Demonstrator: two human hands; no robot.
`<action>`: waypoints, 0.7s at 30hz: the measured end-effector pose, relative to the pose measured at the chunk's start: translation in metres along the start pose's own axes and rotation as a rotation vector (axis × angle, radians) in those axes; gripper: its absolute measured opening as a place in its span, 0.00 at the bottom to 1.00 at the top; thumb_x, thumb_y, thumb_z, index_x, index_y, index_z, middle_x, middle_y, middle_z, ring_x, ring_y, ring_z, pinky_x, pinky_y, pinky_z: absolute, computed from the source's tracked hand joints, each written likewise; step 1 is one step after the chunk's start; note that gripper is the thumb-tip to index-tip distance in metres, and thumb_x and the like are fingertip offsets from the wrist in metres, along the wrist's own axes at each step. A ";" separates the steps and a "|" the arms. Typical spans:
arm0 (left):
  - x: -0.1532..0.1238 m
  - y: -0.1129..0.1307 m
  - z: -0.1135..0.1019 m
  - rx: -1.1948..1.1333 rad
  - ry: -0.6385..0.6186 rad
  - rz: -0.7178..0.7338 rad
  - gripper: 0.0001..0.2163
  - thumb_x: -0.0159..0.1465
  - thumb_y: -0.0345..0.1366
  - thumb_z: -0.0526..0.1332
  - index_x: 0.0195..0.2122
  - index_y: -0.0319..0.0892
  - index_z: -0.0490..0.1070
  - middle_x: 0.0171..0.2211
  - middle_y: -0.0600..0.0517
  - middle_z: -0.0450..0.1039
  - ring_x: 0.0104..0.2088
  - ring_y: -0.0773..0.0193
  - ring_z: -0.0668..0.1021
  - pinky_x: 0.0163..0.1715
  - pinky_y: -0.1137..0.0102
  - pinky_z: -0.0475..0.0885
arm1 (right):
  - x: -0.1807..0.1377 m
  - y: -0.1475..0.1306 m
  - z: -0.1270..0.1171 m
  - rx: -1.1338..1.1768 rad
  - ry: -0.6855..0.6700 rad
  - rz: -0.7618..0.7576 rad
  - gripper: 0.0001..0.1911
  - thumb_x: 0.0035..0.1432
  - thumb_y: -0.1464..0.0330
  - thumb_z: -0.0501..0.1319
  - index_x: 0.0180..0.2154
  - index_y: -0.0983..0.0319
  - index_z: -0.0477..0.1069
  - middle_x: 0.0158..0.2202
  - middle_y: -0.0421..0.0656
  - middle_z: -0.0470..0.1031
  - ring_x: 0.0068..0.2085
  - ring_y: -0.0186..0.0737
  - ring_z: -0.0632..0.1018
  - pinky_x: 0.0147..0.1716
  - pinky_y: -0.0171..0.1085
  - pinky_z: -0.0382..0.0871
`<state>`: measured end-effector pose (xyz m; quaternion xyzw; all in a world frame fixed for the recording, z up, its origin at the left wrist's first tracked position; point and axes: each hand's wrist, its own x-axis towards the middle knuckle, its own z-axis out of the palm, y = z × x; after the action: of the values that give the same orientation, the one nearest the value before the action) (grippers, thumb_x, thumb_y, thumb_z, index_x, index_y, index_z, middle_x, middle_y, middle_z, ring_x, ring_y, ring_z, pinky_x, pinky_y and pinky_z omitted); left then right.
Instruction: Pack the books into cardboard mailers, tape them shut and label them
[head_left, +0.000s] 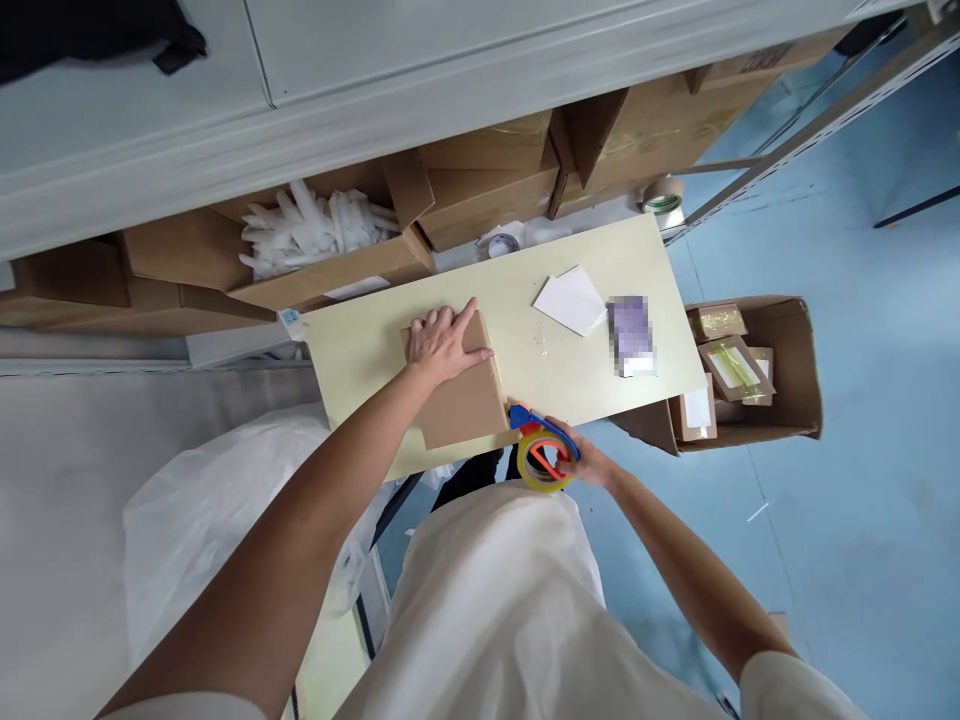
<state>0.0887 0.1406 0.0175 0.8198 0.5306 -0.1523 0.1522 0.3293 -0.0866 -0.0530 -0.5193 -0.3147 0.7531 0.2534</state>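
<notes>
A closed brown cardboard box [465, 405] lies on the pale yellow tabletop [360, 335]. My left hand [441, 345] rests flat on the box's top, with its fingers spread toward the far edge. At the table's near edge, my right hand [581, 455] grips a tape dispenser [551, 430] with a blue and orange frame and a roll of yellowish tape. The dispenser's head is beside the box's right near corner; whether it touches the box I cannot tell.
White paper sheets [571, 300] and a blurred purple item [631, 335] lie on the table's right. An open carton [795, 370] of small taped boxes stands right. Behind are a box of white wrapped pieces [322, 235] and tape rolls [661, 195]. A plastic bag [217, 510] hangs left.
</notes>
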 end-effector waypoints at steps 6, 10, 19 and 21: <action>0.000 -0.021 0.008 -0.088 0.082 -0.263 0.41 0.59 0.60 0.47 0.67 0.48 0.30 0.58 0.36 0.59 0.56 0.40 0.63 0.49 0.50 0.59 | 0.018 -0.008 0.025 0.106 0.193 -0.104 0.44 0.41 0.73 0.61 0.61 0.52 0.53 0.51 0.43 0.72 0.51 0.48 0.73 0.52 0.48 0.68; -0.012 -0.036 0.016 -0.171 0.100 -0.583 0.43 0.59 0.62 0.43 0.67 0.45 0.25 0.65 0.33 0.44 0.59 0.37 0.60 0.44 0.47 0.63 | 0.066 -0.064 0.004 0.021 0.331 -0.144 0.44 0.39 0.73 0.61 0.60 0.53 0.55 0.50 0.43 0.73 0.49 0.47 0.74 0.48 0.46 0.70; -0.033 -0.029 0.001 -0.022 0.093 -0.010 0.42 0.53 0.63 0.55 0.65 0.49 0.49 0.64 0.40 0.50 0.64 0.42 0.49 0.58 0.50 0.46 | 0.108 -0.122 -0.030 -0.050 0.168 -0.052 0.41 0.36 0.73 0.61 0.57 0.53 0.61 0.46 0.41 0.75 0.43 0.45 0.75 0.39 0.44 0.73; -0.030 -0.029 0.002 -0.035 0.105 -0.022 0.41 0.52 0.63 0.55 0.64 0.50 0.52 0.60 0.40 0.57 0.62 0.44 0.55 0.58 0.51 0.46 | 0.100 -0.116 -0.029 -0.041 0.174 -0.049 0.42 0.37 0.73 0.61 0.57 0.51 0.60 0.46 0.41 0.74 0.43 0.45 0.75 0.39 0.44 0.73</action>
<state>0.0500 0.1262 0.0255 0.8179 0.5496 -0.1014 0.1365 0.3297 0.0689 -0.0370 -0.5800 -0.3195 0.6920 0.2876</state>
